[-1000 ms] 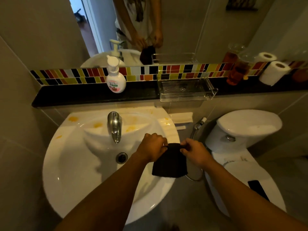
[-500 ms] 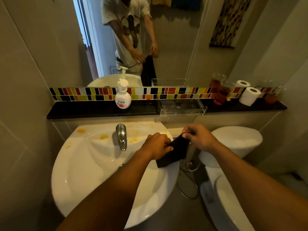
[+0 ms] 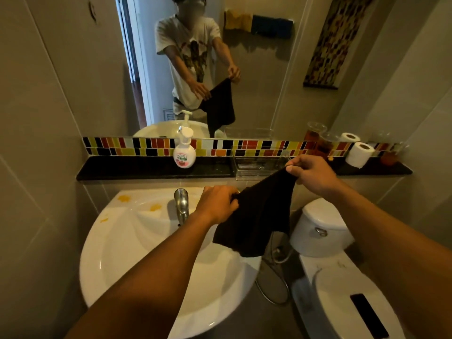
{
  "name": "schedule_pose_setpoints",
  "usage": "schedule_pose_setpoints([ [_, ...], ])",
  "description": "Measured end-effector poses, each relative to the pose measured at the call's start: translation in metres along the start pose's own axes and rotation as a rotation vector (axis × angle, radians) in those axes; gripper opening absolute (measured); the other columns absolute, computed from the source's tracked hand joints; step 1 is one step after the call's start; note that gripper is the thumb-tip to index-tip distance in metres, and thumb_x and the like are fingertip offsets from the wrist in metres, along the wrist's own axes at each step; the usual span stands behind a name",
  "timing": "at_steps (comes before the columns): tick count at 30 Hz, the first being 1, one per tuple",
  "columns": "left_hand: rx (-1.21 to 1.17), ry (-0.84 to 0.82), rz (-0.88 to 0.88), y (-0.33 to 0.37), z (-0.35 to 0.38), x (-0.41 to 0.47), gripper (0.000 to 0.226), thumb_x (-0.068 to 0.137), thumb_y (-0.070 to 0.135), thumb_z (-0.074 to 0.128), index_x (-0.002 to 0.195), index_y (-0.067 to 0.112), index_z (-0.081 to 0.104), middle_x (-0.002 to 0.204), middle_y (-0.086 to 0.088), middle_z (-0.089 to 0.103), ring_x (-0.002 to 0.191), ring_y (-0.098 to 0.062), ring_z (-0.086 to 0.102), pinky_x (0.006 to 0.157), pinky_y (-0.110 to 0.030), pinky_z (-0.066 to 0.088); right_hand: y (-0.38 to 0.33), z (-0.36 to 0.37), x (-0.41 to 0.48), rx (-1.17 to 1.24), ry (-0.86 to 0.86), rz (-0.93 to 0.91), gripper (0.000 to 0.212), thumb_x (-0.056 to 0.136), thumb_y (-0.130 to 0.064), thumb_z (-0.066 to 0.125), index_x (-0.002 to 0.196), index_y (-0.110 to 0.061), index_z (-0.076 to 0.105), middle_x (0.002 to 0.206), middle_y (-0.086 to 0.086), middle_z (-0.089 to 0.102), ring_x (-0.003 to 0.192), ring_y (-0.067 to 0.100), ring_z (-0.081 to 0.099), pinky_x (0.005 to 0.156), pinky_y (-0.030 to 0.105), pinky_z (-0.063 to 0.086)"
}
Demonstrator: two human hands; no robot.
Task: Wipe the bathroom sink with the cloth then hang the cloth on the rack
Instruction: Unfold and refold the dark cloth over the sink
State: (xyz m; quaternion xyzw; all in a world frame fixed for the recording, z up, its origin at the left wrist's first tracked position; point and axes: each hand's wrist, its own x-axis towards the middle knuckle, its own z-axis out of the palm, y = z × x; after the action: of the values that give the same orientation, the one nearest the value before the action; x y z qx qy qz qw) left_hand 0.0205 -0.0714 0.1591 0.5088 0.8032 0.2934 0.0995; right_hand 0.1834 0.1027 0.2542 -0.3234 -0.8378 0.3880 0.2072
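We are now holding the cloth [image 3: 256, 216] unfolded, right hand [image 3: 310, 174] raised since a second ago. Both hands' grips are pinching it, left hand [image 3: 217, 204] lower. Wiping the stained sink [image 3: 137, 253] is coming next, we judge.

Grey tiled walls [image 3: 44, 118], mirror [image 3: 256, 81], toilet [image 3: 320, 228]

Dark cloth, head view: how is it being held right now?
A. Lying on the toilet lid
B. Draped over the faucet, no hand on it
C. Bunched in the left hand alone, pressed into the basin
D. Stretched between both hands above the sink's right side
D. The left hand grips one end of the dark cloth and the right hand pinches the other end higher up, so it hangs above the right edge of the sink.
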Motion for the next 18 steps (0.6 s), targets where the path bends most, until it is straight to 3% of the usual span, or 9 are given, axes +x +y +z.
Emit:
schedule_pose_setpoints([
  [4,0.018,-0.064,-0.044,-0.007,-0.002,-0.005,0.015,0.087,0.025,0.057,0.098,0.020,0.065,0.092,-0.006,0.067,0.087,-0.023,0.062,0.080,-0.042,0.053,0.005,-0.008,-0.007,-0.002,0.030,0.025,0.010,0.092,-0.014,0.058,0.097,-0.010,0.065,0.095,0.010,0.065,0.088,0.023,0.061,0.072,0.033,0.051],
  [11,0.000,-0.138,-0.092,-0.016,0.008,-0.012,0.023,0.088,0.025,0.055,0.107,0.018,0.066,0.099,-0.008,0.068,0.087,-0.022,0.064,0.081,-0.042,0.056,0.028,-0.016,-0.026,-0.002,0.024,0.137,0.009,0.093,-0.013,0.057,0.096,-0.010,0.064,0.099,0.012,0.064,0.093,0.026,0.060,0.082,0.041,0.051],
  [14,0.001,-0.153,-0.096,-0.022,0.008,-0.013,0.023,0.090,0.028,0.057,0.109,0.018,0.066,0.102,-0.007,0.069,0.089,-0.021,0.065,0.083,-0.042,0.056,0.042,-0.020,-0.034,-0.010,0.050,0.220,0.007,0.092,-0.011,0.058,0.095,-0.009,0.064,0.100,0.016,0.064,0.090,0.027,0.058,0.075,0.037,0.049],
  [18,-0.191,-0.393,-0.155,-0.028,0.006,-0.015,0.025,0.089,0.031,0.063,0.106,0.015,0.070,0.104,-0.009,0.069,0.096,-0.024,0.064,0.088,-0.041,0.056,0.071,-0.029,-0.046,0.007,0.019,0.404,0.008,0.091,-0.012,0.059,0.097,-0.007,0.064,0.101,0.015,0.061,0.092,0.026,0.056,0.073,0.036,0.048],
])
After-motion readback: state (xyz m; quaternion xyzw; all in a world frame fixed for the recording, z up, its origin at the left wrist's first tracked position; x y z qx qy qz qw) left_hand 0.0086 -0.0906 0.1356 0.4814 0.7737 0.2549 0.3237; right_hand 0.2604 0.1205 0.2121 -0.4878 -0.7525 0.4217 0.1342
